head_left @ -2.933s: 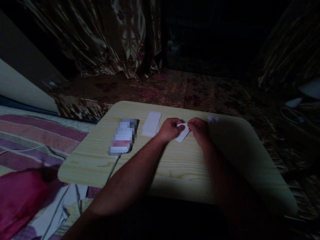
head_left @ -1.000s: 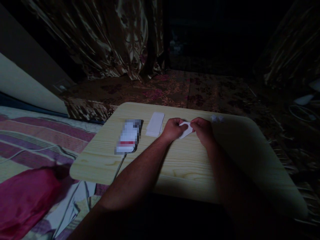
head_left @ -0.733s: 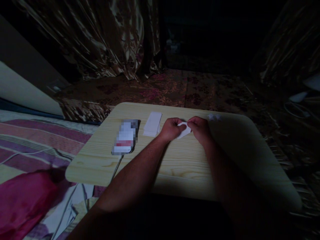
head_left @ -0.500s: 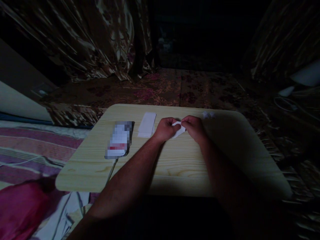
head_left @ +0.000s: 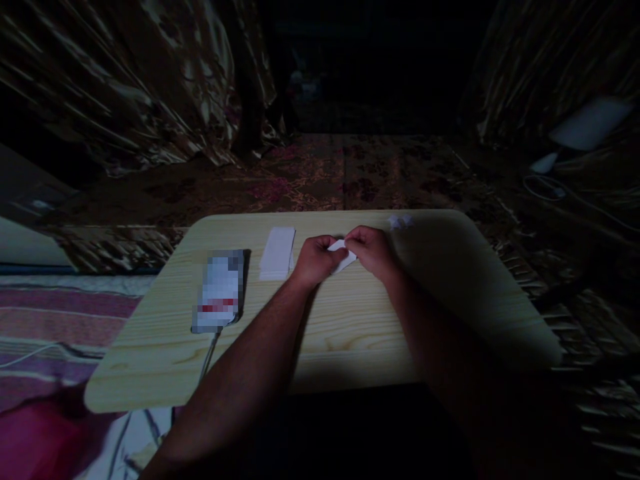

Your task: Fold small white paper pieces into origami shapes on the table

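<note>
My left fingers (head_left: 338, 255) and right fingers (head_left: 361, 240) pinch white paper (head_left: 345, 263) between them, less showing now: apparently folded further.

A dim home bedroom, it seems, shows in the striped bedding (head_left: 65, 317), patterned curtains (head_left: 170, 73) and lamp (head_left: 590, 125).

It's gloomy in here; the table (head_left: 350, 327) catches pale light, its right side shadowed; the curtains (head_left: 197, 60) smear toward the corners, the phone (head_left: 220, 283) pixelated.
</note>
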`<state>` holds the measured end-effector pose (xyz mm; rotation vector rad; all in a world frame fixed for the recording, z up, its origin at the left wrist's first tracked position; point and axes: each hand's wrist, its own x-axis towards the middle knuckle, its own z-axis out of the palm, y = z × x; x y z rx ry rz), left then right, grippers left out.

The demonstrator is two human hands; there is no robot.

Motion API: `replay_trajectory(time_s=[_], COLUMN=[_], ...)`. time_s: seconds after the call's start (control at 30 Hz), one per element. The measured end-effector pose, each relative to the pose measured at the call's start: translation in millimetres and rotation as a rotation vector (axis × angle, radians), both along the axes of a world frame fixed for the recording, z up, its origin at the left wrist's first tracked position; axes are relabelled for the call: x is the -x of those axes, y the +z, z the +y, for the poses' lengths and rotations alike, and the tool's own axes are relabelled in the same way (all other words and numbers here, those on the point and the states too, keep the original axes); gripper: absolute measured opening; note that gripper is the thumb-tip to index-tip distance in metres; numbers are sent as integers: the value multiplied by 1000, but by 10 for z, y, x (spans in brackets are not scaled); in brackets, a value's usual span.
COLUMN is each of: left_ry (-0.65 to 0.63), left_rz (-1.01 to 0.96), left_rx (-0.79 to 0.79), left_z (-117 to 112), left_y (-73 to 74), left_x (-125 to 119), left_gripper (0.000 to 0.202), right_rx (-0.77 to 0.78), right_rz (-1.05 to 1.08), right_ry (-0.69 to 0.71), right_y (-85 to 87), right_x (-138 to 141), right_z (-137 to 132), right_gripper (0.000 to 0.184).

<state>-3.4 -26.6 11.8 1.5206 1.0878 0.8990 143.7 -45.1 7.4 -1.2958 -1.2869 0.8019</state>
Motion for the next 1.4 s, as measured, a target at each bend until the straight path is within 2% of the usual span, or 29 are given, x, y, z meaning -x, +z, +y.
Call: replay_trajectory(time_s=[0.53,0.87,1.07,1.4], left_ry=[-29,-61,-105,-93], left_rz=[28,30,54,2], left_rx=[12,25,5,40], left_z=[-22,6,23,35], left_y=[37,4,-13,-33], left_x=[-4,19,37,41], left_gripper=[28,36,31,34], right_rx=[-22,-37,-28,-38], right_rz=[-20,-41,-57,-11], right_ry=[26,32,44,18], right_y=[-6,-1,12,-38], right_x=[-2,1,9,-6], right_z=[3,0,-14,8], right_gripper=[7,8,7,7])
